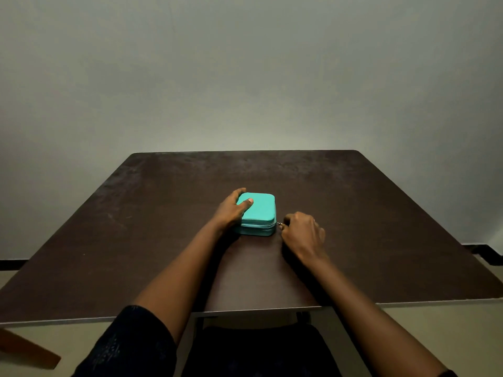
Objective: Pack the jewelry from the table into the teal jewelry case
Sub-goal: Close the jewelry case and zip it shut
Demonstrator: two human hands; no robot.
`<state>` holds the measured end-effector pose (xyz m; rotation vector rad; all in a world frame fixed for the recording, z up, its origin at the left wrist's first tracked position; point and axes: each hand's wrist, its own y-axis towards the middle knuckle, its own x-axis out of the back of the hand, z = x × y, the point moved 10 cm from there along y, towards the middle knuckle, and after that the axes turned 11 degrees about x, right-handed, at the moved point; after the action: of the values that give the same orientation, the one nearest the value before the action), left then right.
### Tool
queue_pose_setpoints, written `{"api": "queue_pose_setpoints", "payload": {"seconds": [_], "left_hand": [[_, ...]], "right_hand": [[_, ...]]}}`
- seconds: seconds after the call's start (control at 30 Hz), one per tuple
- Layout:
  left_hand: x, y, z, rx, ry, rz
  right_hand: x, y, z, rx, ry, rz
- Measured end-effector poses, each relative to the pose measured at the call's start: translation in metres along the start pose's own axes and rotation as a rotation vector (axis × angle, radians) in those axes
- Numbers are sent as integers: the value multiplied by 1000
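Observation:
The teal jewelry case [260, 213] lies with its lid down in the middle of the dark table [353, 213]. My left hand [231, 209] holds its left side, thumb on the lid and fingers curled round the far left corner. My right hand [302, 235] is at the case's front right corner and pinches the small metal zipper pull [279, 225]. No loose jewelry shows on the table.
A plain grey wall stands behind the table. A brown wooden piece [24, 349] juts in at the lower left, below the table's front edge. A black bracket [484, 251] shows past the right edge.

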<state>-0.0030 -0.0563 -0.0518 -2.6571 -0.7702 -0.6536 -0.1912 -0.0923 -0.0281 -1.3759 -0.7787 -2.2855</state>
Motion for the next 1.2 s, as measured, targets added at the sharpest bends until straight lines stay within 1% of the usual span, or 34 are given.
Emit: {"api": "queue_pose_setpoints", "payload": {"seconds": [0.2, 0.4, 0.57, 0.9, 1.1, 1.2], "left_hand": [[-1, 0, 2, 5, -25, 28], [-4, -2, 4, 19, -113, 29], [-3, -2, 10, 54, -148, -26], [-3, -4, 11, 103, -139, -22], [-5, -7, 9, 114, -146, -16], [-6, -9, 7, 116, -156, -20]], "right_hand": [[1, 30, -8, 8, -7, 8], [-1, 66, -12, 29, -22, 34], [-10, 89, -6, 97, -44, 98], [-27, 109, 9, 267, 5, 154], [-31, 109, 2, 252, 69, 164], [-33, 107, -4, 197, 116, 162]]}}
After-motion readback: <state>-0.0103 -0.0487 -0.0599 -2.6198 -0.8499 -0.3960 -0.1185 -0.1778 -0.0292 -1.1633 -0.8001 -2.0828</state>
